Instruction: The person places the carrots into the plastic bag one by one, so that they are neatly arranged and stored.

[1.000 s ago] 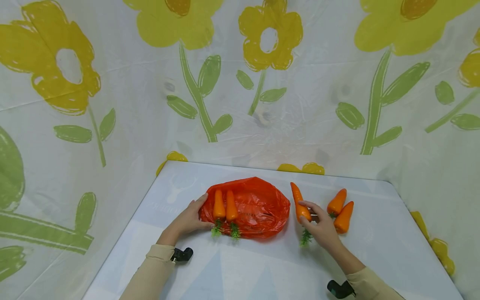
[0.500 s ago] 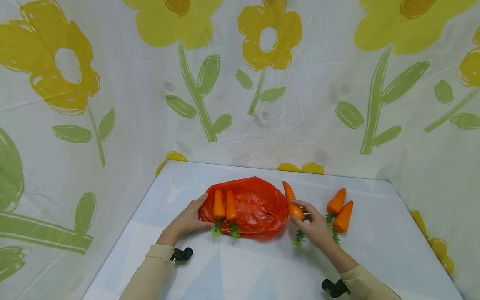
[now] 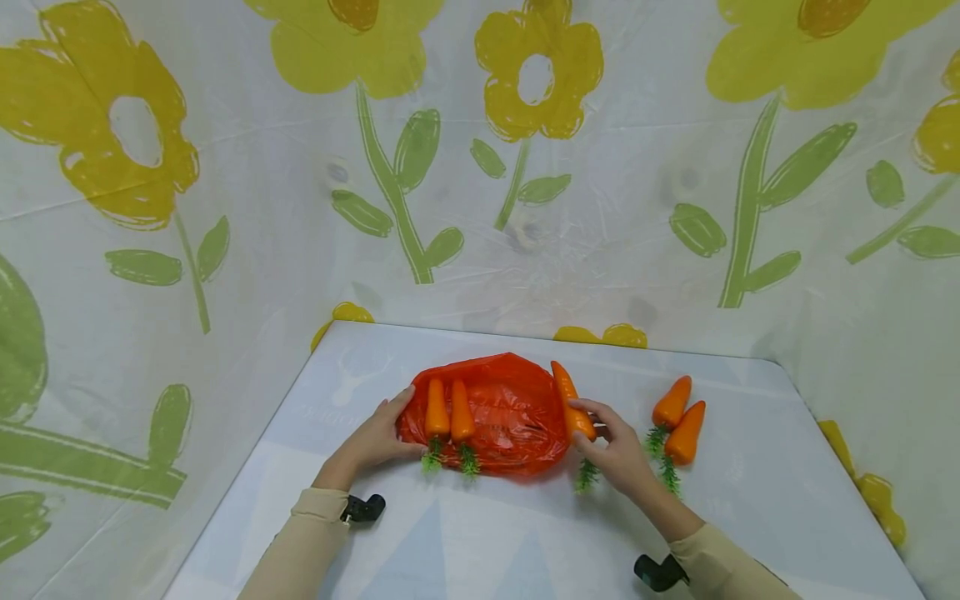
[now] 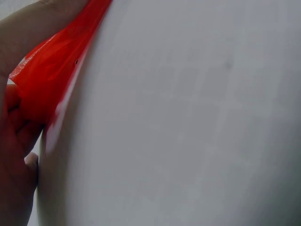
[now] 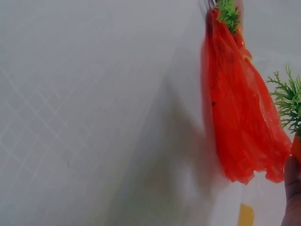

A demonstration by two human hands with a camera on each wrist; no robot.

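Note:
A red plastic bag (image 3: 517,417) lies spread on the table, and two toy carrots (image 3: 437,410) rest side by side on its left part, green tops toward me. My left hand (image 3: 384,433) grips the bag's left edge; in the left wrist view the red plastic (image 4: 51,70) runs between thumb and fingers. With thumb and fingertips my right hand (image 3: 617,446) holds another toy carrot (image 3: 567,398) by its thick end, tip pointing away. That carrot overlaps the bag's right edge in the head view. Its green top (image 5: 289,101) shows at the right of the right wrist view.
Two more toy carrots (image 3: 686,433) with green tops lie together on the table (image 3: 480,542), right of my right hand. A flower-printed curtain (image 3: 600,208) stands behind and beside the table. Black wrist cameras (image 3: 364,508) sit at both beige sleeves.
My right hand has moved left with its carrot, from beside the bag to over its right edge. The left hand and the carrots on the bag have stayed put.

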